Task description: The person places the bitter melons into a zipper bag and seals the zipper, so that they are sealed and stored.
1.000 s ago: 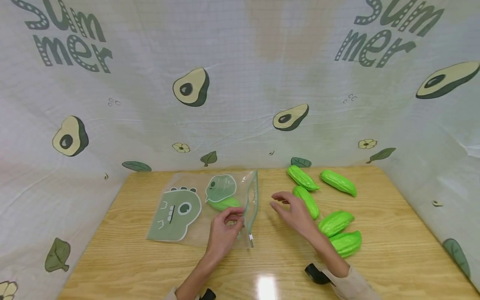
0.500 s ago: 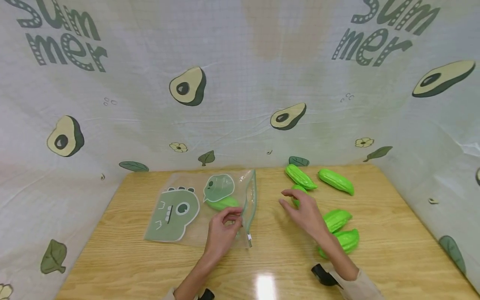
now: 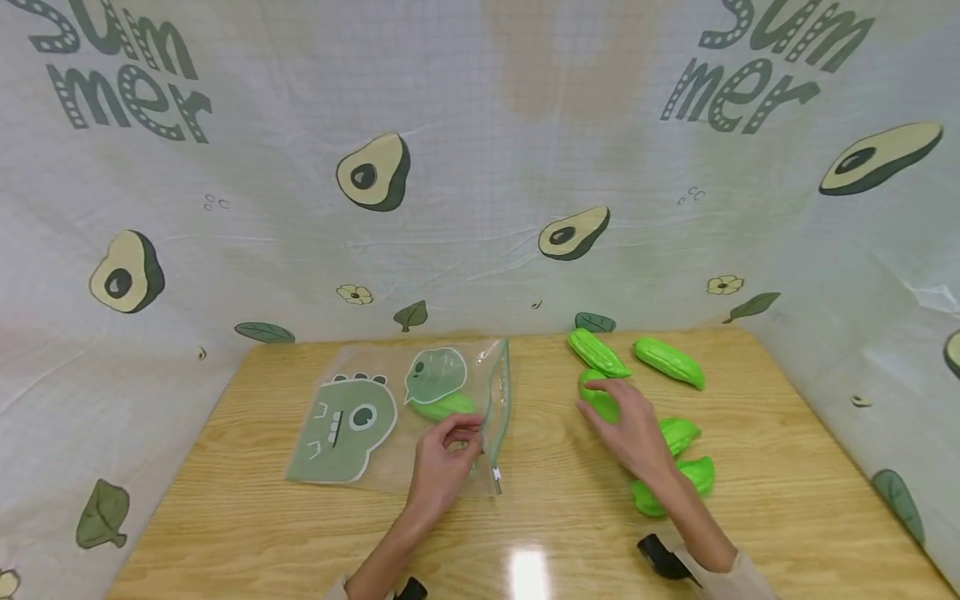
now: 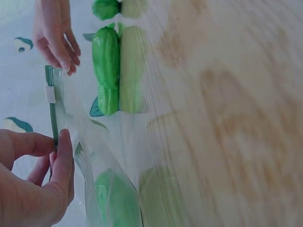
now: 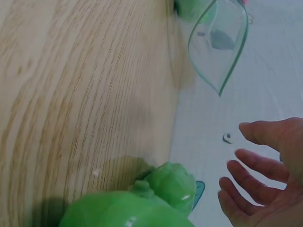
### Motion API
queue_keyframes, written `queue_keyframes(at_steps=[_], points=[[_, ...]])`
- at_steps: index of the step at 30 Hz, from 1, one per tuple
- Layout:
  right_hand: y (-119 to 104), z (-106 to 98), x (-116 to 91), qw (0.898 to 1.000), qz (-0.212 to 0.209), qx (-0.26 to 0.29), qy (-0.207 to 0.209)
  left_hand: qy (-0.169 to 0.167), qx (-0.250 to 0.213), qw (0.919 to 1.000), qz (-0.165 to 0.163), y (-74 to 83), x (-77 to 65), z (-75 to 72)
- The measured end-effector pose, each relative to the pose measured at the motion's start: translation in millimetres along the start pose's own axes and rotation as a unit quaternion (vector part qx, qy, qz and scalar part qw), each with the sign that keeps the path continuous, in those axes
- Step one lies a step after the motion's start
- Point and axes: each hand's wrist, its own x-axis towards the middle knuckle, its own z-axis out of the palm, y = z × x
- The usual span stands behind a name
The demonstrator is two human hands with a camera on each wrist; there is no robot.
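Note:
A clear zip bag printed with green cartoon creatures lies on the table, its mouth facing right and gaping. My left hand pinches the near side of that mouth between thumb and fingers, below the white slider in the left wrist view. Inside the bag shows one green ridged vegetable, like a bitter melon. My right hand hovers with fingers spread and bent over another such green vegetable, partly covering it. In the right wrist view nothing lies between the right hand's thumb and fingers.
Two more green vegetables lie at the back right of the wooden table. Another pair lies nearer, partly behind my right forearm. A white printed cloth hangs behind the table and along its sides.
My right hand has moved right, away from the bag's mouth, to over the middle vegetable. The left hand keeps its pinch on the bag. The head view has shifted slightly.

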Motion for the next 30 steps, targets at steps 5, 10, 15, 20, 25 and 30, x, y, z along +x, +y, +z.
queue_keyframes(at_steps=[5, 10, 15, 20, 25, 30], points=[[3.9, -3.1, -3.9, 1.000, -0.014, -0.014, 0.020, 0.000, 0.005, 1.0000, -0.001, 0.0, -0.2, -0.5], [7.2, -6.7, -8.3, 1.000, -0.011, -0.021, 0.019, 0.000, 0.003, 1.0000, -0.001, 1.5, -0.8, -0.7], [10.6, -9.5, -13.4, 1.000, -0.001, -0.029, 0.010, 0.002, 0.004, 1.0000, -0.003, 3.0, -1.0, -0.8], [13.2, -11.6, -16.8, 0.999, 0.012, -0.040, -0.007, 0.001, 0.009, 1.0000, -0.002, 3.0, -1.2, -0.7], [14.9, -12.9, -18.5, 0.998, 0.030, -0.055, -0.031, 0.000, 0.008, 1.0000, 0.000, 2.1, -1.3, -0.9], [16.7, -13.0, -19.8, 0.996, 0.046, -0.060, -0.043, -0.003, 0.003, 1.0000, -0.001, 1.8, -1.3, -1.0]])
